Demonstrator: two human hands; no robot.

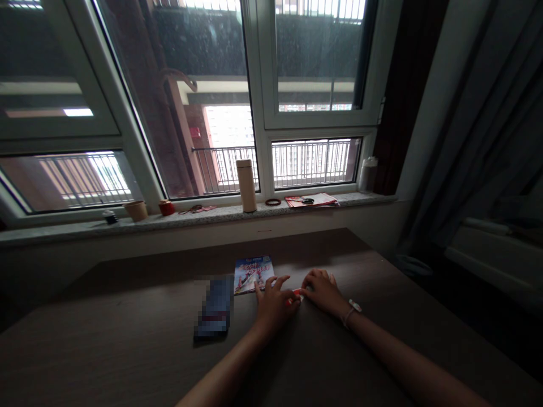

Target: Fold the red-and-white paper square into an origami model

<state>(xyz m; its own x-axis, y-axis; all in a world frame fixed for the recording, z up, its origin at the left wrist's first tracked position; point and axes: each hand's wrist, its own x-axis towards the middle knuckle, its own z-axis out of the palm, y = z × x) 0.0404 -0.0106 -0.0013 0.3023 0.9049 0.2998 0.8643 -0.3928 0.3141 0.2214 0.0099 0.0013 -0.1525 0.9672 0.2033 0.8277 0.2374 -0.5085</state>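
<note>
Both my hands rest on a dark wooden table (pixel 127 350), close together near its middle. Between them lies a small red and white object (pixel 294 295), maybe a pen or glue stick. My left hand (pixel 271 302) pinches one end of it, its other fingers raised and spread. My right hand (pixel 323 289) curls over the other end; a bracelet sits on that wrist. A colourful booklet (pixel 253 273) lies flat just beyond my left hand. A blurred dark flat item (pixel 215 308) lies to its left.
A stone windowsill (pixel 63 229) runs behind the table with a tall beige tumbler (pixel 246 185), a small cup (pixel 136 210), a red pot (pixel 166 207), a ring (pixel 272 202), red papers with scissors (pixel 311 200) and a jar (pixel 368 174). Grey curtains (pixel 487 124) hang right.
</note>
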